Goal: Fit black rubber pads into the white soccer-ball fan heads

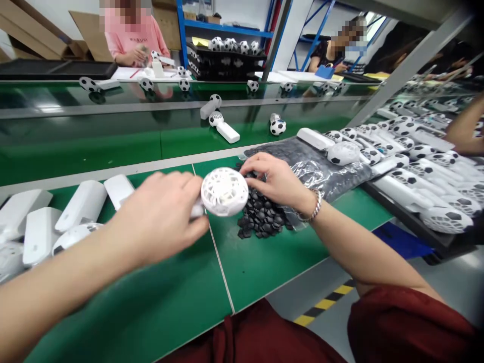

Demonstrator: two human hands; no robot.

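Far beyond the fingers (257,164) I log blue shelving (230,30), pale wall (244,11); lower right of them, grey floor (295,295), yellow-black tape (324,304).

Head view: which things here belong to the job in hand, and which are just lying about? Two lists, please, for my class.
Seem to belong:
white openwork head, in the left hand
black pieces, heaped near the right hand
white units at left, probably

Seem just lying about:
cardboard at the back
blue object, lower right

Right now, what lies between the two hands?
In the head view, a white round openwork piece sits between the left hand and right hand.
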